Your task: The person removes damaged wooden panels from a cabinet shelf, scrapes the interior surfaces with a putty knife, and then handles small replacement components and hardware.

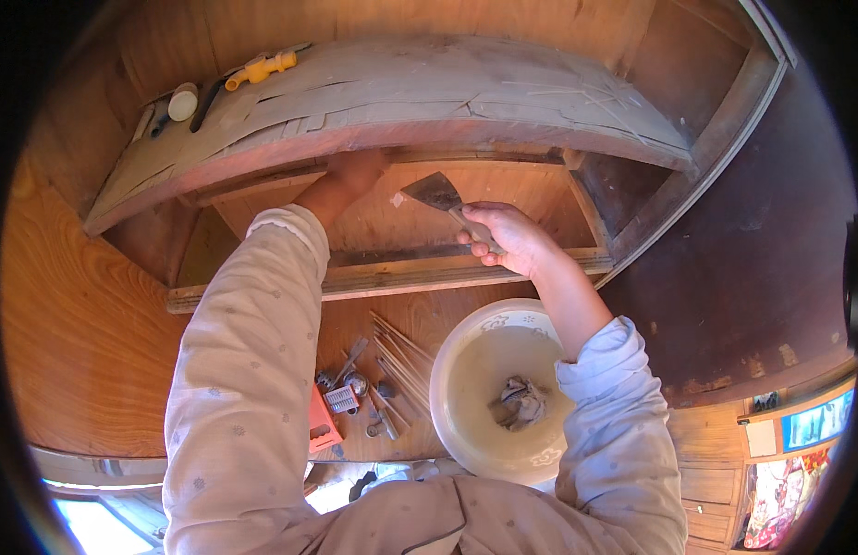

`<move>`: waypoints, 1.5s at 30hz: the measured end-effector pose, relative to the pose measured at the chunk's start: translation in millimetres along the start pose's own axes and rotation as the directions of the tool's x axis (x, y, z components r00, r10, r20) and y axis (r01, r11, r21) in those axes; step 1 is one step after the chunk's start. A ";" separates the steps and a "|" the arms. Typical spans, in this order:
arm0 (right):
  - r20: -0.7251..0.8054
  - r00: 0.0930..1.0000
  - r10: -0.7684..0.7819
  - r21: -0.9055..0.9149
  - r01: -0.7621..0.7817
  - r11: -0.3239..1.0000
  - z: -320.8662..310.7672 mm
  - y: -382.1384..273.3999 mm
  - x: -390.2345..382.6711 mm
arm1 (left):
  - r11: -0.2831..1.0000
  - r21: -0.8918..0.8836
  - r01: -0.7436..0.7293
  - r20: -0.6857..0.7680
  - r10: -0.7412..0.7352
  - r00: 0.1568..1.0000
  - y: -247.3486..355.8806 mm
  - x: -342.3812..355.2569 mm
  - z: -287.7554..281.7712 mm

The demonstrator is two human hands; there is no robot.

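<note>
White basin (466, 370), wooden sticks (401, 361), yellow tool (261, 69)

Dusty, cracked wooden top (429, 92), curved across the upper view; at its far left end a yellow-handled tool (263, 67), a white round cap (182, 102), a dark stick (207, 100). Lower plywood floor (78, 351), bearing a white basin (466, 370), thin wooden sticks (401, 356), small metal parts (350, 384), an orange box (320, 421).

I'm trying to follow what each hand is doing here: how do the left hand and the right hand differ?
The right hand grips the handle of a putty knife, blade raised toward the wood; the left hand holds no tool and presses up against the underside of the wooden shelf. The right hand shows whole, with a bare forearm; the left hand is partly hidden under the shelf edge, its sleeve reaching the wrist. Both are raised at the shelf, above the white basin.
</note>
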State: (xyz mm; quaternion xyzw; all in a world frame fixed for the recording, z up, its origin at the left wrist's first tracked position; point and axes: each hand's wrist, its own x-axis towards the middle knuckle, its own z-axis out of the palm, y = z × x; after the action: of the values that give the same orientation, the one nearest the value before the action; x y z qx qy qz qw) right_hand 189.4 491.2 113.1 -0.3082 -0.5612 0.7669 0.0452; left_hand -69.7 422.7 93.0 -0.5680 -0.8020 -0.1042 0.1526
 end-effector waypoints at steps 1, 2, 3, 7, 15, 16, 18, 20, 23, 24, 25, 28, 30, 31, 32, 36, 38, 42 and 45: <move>0.016 1.000 0.010 -0.026 -0.010 1.000 -5.4 1.5 6.7 | 1.000 0.030 0.000 -0.012 0.000 1.000 -0.3 3.7 1.7; 0.023 1.000 0.009 -0.025 -0.009 1.000 -7.0 -1.2 10.7 | 0.998 0.061 0.002 -0.027 0.000 1.000 -1.0 8.4 2.6; 0.011 1.000 0.029 -0.049 -0.029 0.998 -9.5 -2.5 13.4 | 0.998 0.061 -0.006 -0.029 0.008 1.000 -3.6 10.1 3.8; -0.018 0.999 0.026 -0.027 -0.026 0.999 -20.4 -5.6 23.0 | 0.980 -0.181 -0.086 -0.075 0.073 0.994 -20.6 11.4 5.7; -0.085 0.996 -0.015 0.292 0.040 0.956 -52.6 2.5 41.7 | 0.854 -0.452 -0.258 -0.174 0.199 0.964 -48.2 20.1 16.8; -0.073 0.997 -0.025 0.352 0.049 0.935 -62.1 3.7 41.7 | 0.898 -0.338 -0.283 -0.269 0.196 0.943 -39.4 18.3 15.8; -0.123 0.992 -0.015 0.374 0.061 0.925 -74.2 4.3 38.8 | 0.927 -0.222 -0.302 -0.364 0.209 0.908 -30.1 13.7 9.3; -0.223 0.975 -0.011 0.317 0.083 0.945 -86.8 0.3 32.5 | 0.919 -0.264 -0.293 -0.243 0.231 0.942 -26.5 9.7 0.6; -0.318 0.948 -0.010 0.335 0.122 0.934 -117.1 1.2 28.9 | 0.916 -0.362 -0.171 -0.123 0.135 0.983 -4.9 0.4 -21.7; -0.364 0.931 -0.012 0.340 0.145 0.929 -120.1 -0.9 29.3 | 0.916 -0.361 -0.176 -0.128 0.139 0.982 -7.9 0.8 -19.3; -0.397 0.918 -0.008 0.344 0.158 0.926 -120.8 -2.7 29.7 | 0.927 -0.307 -0.215 -0.191 0.161 0.968 -13.6 0.9 -13.3; -0.350 0.936 -0.044 0.463 0.214 0.860 -133.1 0.8 37.8 | 0.935 -0.237 -0.265 -0.261 0.201 0.944 -16.0 3.5 -11.6; -0.404 0.913 -0.057 0.437 0.248 0.864 -132.5 7.7 43.6 | 0.936 -0.221 -0.275 -0.265 0.213 0.940 -16.2 2.1 -10.6; -0.448 0.891 -0.068 0.412 0.273 0.869 -128.5 10.4 46.2 | 0.930 -0.234 -0.285 -0.315 0.205 0.927 -17.6 0.1 -8.7; -0.449 0.891 -0.069 0.412 0.276 0.868 -125.9 12.8 47.8 | 0.924 -0.245 -0.294 -0.364 0.194 0.911 -19.1 -1.9 -7.1; -0.442 0.893 -0.085 0.482 0.316 0.817 -147.3 24.7 57.9 | 0.955 -0.112 -0.273 -0.307 0.228 0.924 -5.4 -5.0 -19.8; -0.261 0.964 -0.056 0.585 0.203 0.785 -168.4 20.4 50.5 | 0.959 -0.148 -0.240 -0.210 0.207 0.956 5.4 -4.0 -27.9; -0.161 0.987 -0.018 0.621 0.115 0.775 -170.6 10.8 50.4 | 0.939 -0.252 -0.236 -0.274 0.165 0.948 -7.7 -6.6 -24.3; -0.343 0.920 -0.191 0.067 0.227 0.972 -177.4 14.1 54.8 | 0.982 -0.117 -0.151 -0.178 0.129 0.976 -16.2 -11.2 -29.7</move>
State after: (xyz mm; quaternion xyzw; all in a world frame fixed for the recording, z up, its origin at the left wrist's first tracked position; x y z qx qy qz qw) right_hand 242.0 656.5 45.5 -0.3690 -0.5338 0.7228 0.2375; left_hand -77.8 397.3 116.8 -0.6209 -0.7355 -0.1933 0.1901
